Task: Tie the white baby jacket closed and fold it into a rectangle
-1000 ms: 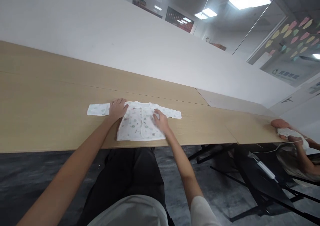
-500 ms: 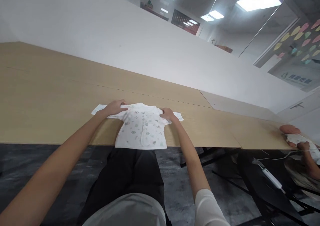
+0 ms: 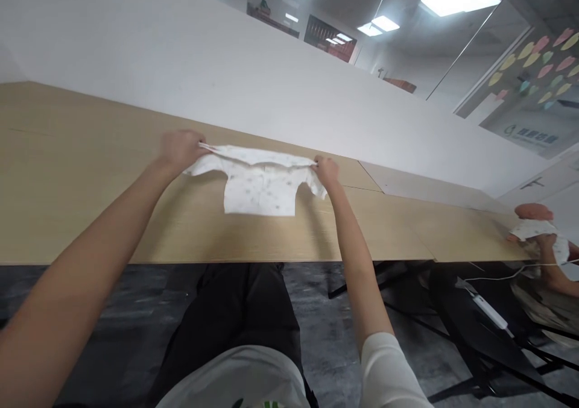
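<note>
A small white baby shirt (image 3: 260, 188) with a faint print is stretched between my two hands above the table. My left hand (image 3: 182, 149) is closed on the cloth at its upper left, slightly smeared by motion. At the upper right, my right hand (image 3: 326, 170) pinches the cloth near the shoulder. The top edge is pulled taut into a narrow fold, while the body and both sleeves hang toward me. Shadows fall on the tabletop below the shirt.
The long wooden table (image 3: 90, 215) runs along a white wall (image 3: 271, 94). At the far right another person's arm (image 3: 554, 269) holds a doll (image 3: 534, 212) in white printed clothing. A white power strip (image 3: 491, 311) with a cable rests on a black chair (image 3: 479, 342) below.
Both hands have gripped the shirt, lifted it off the table and moved it away from me. They are wider apart, and the upper edge is now stretched and folded.
</note>
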The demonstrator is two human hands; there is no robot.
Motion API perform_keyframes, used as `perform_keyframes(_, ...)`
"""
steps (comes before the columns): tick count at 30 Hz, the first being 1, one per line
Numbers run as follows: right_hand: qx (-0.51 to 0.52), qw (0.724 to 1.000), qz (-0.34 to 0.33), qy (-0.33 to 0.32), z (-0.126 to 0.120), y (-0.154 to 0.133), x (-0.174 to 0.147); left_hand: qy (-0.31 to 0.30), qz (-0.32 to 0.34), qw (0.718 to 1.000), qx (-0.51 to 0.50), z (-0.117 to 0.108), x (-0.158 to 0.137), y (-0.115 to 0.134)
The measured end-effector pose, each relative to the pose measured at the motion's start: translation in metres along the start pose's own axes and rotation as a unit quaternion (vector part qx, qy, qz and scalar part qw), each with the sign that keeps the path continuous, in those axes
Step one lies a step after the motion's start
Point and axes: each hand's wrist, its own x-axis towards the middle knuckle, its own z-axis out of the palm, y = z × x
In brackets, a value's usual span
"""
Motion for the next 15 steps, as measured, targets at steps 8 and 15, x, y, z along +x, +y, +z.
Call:
perform_keyframes(8,-0.106,0.986,-0.128,0.006,0.031,-0.004,-0.05,0.01,0.09,0.995,0.049,0.024,-0.062,-0.013)
perform_keyframes(15,-0.088,0.962,-0.23,-0.121,0.072,-0.003,-0.149,-0.113,0.102,0.988,0.037,0.061,-0.148,-0.021)
